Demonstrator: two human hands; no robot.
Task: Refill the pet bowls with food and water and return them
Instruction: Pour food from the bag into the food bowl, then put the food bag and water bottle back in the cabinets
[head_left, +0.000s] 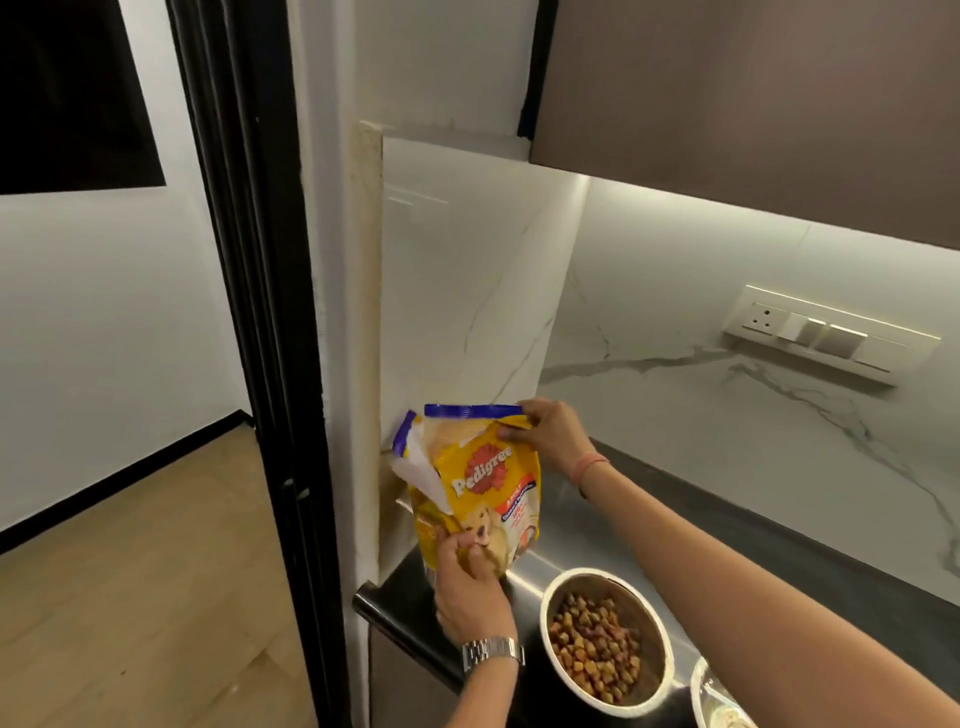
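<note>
Both hands' fingers pinch the food bag (485, 483), left hand (470, 587) low, right hand (550, 434) topside, near counter edge (395, 618)

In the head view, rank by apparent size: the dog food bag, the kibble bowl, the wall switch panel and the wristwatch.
1. Dog food bag and kibble bowl: similar; the bowl sits nearer the camera, so I won't rank them.
2. Switch panel: farther away, so its size is unsure.
3. Wristwatch: smallest.

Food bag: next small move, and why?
Probably let go of the bag and leave it against the wall. The bowl already holds kibble, and the bag stands upright on the counter, left hand gripping its base, right hand pinching its top.
</note>
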